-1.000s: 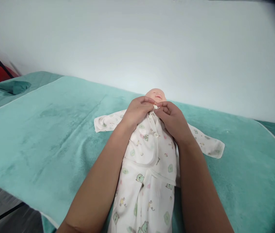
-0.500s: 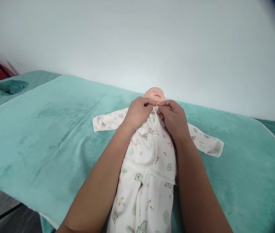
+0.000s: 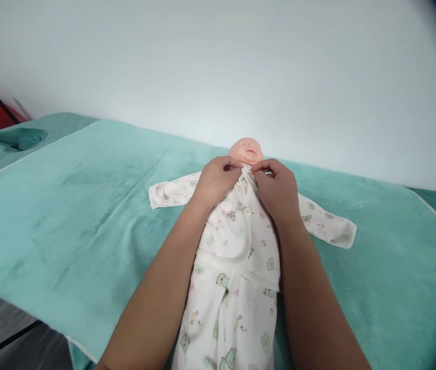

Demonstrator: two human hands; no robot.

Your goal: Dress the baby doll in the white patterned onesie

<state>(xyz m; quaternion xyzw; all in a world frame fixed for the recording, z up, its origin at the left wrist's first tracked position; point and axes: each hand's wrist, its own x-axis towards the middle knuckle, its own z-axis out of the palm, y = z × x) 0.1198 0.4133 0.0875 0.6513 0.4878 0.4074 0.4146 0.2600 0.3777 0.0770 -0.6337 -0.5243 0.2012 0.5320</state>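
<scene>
Head view: left hand [image 3: 218, 181] and right hand [image 3: 275, 187] pinch the doll's [image 3: 245, 149] collar [image 3: 245, 172] at 12 o'clock; thin fabric could slip, leaving the neck button [image 3: 247, 211] unfastened

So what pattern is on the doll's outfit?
White outfit with small green bear-like figures and pink specks, shown in the head view.
</scene>
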